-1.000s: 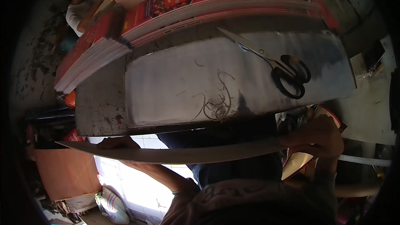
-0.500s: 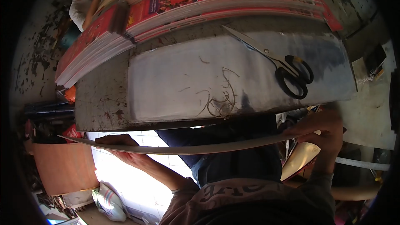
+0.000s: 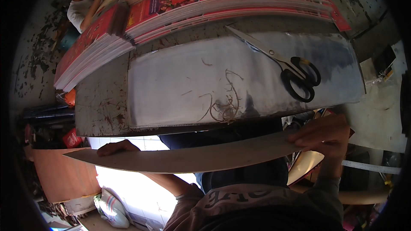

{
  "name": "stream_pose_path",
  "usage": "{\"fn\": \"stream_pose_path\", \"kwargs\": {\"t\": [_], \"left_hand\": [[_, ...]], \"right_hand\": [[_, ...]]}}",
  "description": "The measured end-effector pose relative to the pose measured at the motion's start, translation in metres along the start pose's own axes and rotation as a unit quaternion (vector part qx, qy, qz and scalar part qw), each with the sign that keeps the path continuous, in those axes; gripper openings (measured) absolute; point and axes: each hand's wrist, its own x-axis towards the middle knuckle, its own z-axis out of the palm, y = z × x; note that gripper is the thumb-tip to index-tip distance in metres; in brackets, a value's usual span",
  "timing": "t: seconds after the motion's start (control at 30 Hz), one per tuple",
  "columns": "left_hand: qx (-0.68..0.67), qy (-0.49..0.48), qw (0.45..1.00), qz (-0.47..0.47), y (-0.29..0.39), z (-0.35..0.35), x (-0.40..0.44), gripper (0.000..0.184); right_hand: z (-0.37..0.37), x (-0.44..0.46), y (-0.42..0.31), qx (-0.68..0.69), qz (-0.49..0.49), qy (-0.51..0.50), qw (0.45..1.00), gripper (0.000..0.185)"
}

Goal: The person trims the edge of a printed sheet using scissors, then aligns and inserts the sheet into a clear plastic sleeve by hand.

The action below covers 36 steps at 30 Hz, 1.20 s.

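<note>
A long grey-white sheet of cardboard [image 3: 192,157] spans the space in front of my body, below the table edge, its broad face tilted up into view. My left hand [image 3: 118,147] grips it near its pointed-looking left end, with the fingers over the upper edge and the thumb hidden beneath. At the other end, my right hand [image 3: 323,134] is closed on the sheet, fingers lying along its top. On the table, a pair of scissors [image 3: 284,62] with black handles lies apart from both hands, on a clear plastic sheet [image 3: 167,75].
Stacks of red printed sheets [image 3: 180,0] line the table's [image 3: 100,102] far side. Bits of string [image 3: 229,98] lie on the plastic. A person in a white shirt [image 3: 77,13] is at the far left. A white sack [image 3: 112,207] sits on the floor.
The cardboard has tilted from nearly edge-on so that its broad face shows, its near edge lower. Both hands keep their hold. The view has shifted slightly.
</note>
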Motion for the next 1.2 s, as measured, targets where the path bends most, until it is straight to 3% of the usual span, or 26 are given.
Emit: {"fn": "stream_pose_path", "kwargs": {"t": [0.13,0.2,0.23,0.3,0.33,0.4,0.43,0.5,0.53,0.63,0.67,0.73,0.87,0.93,1.0,1.1,1.2], "left_hand": [[0.026,-0.022,0.999,-0.009,0.0,-0.004,-0.002,0.031],[0.12,0.052,0.991,0.028,-0.002,0.009,0.001,0.032],[0.213,0.126,0.967,0.063,-0.003,0.015,0.003,0.034],[0.199,0.111,0.973,0.04,-0.035,0.025,0.018,0.038],[0.195,0.106,0.973,0.055,-0.039,0.022,0.02,0.037],[0.215,0.107,0.967,0.087,-0.052,0.018,0.024,0.037],[0.215,0.119,0.963,0.108,-0.066,0.018,0.028,0.039],[0.296,0.15,0.937,0.111,-0.076,0.021,0.033,0.042],[0.295,0.149,0.937,0.111,-0.079,0.02,0.034,0.042],[0.328,0.145,0.926,0.12,-0.086,0.017,0.035,0.048],[0.335,0.153,0.921,0.125,-0.088,0.017,0.035,0.05],[0.343,0.162,0.916,0.132,-0.091,0.017,0.035,0.051],[0.388,0.164,0.897,0.13,-0.1,0.016,0.038,0.049],[0.42,0.158,0.884,0.13,-0.108,0.017,0.039,0.047],[0.556,0.243,0.779,0.159,-0.121,0.022,0.041,0.044],[0.599,0.242,0.748,0.153,-0.142,0.023,0.047,0.043],[0.581,0.247,0.758,0.162,-0.159,0.025,0.052,0.044]], "right_hand": [[0.008,-0.005,0.005,0.05,0.023,0.057,0.997,0.025],[0.014,-0.009,0.005,0.008,0.063,0.209,0.976,0.022],[0.013,-0.007,0.007,0.009,0.062,0.208,0.976,0.022],[0.005,0.003,0.013,-0.103,0.065,0.375,0.919,0.021],[-0.001,0.008,0.011,-0.102,0.064,0.373,0.92,0.021],[-0.017,0.016,0.004,0.029,0.197,0.421,0.885,0.025],[-0.025,0.016,0.007,0.028,0.194,0.42,0.886,0.025],[-0.041,0.014,0.01,0.167,0.173,0.414,0.878,0.034],[-0.039,0.016,0.009,0.166,0.163,0.462,0.856,0.038],[-0.046,0.011,0.011,0.17,0.118,0.391,0.897,0.043],[-0.049,0.008,0.013,0.17,0.117,0.39,0.897,0.043],[-0.054,-0.002,0.02,0.305,0.06,0.375,0.874,0.05],[-0.062,-0.013,0.022,0.343,0.001,0.309,0.887,0.061],[-0.06,-0.016,0.02,0.338,-0.045,0.308,0.888,0.082],[-0.067,-0.019,0.02,0.323,-0.052,0.281,0.902,0.089],[-0.075,-0.023,0.02,0.289,-0.048,0.264,0.919,0.103],[-0.083,-0.028,0.025,0.139,-0.058,0.271,0.951,0.119]]}}
